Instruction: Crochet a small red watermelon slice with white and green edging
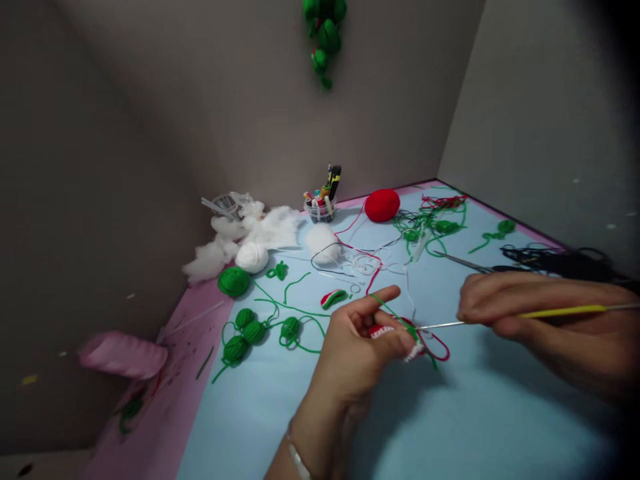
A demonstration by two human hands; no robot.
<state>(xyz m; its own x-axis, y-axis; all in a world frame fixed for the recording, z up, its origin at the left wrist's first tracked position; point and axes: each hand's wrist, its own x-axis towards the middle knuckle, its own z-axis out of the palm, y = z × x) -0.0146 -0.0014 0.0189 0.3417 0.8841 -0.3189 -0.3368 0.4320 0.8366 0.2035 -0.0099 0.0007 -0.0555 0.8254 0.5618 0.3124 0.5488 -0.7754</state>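
Table (480, 413), blue and pink-edged, between grey walls (125, 133); left grip (355, 350) closed on red crochet piece (383, 331), right grip (545, 337) on yellow-handled crochet hook (560, 311).

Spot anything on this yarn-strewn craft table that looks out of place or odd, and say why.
A green crocheted cluster hangs on the wall above the table, an unusual spot among the supplies. White stuffing lies in loose clumps at the back, and tangled yarn strands sprawl across the blue surface, looking spilled rather than put away.
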